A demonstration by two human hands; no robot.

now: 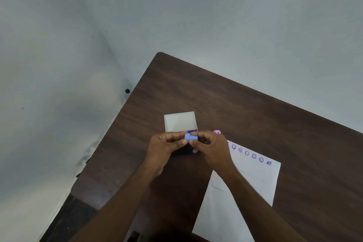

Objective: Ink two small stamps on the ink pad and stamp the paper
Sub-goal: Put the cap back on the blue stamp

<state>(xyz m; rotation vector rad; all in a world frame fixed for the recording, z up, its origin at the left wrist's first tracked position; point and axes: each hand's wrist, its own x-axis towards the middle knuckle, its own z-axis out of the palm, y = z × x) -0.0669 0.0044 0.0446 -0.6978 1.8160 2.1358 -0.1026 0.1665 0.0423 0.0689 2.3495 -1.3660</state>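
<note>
Both bare forearms extend from the near edge of the table toward its middle, converging. The left hand (166, 146) and right hand (211, 146) meet fingertip to fingertip, fingers curled, jointly pinching the small blue stamp (190, 137) between thumbs and forefingers above the surface.

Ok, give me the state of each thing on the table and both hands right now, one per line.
blue stamp: lifted, held sideways between both hands
left hand: gripping the blue stamp
right hand: gripping the blue stamp
ink pad: open, mostly hidden behind the hands
ink pad lid: flipped back, inside showing
pink stamp: on the table, untouched
paper: flat, row of purple prints along far edge
</note>
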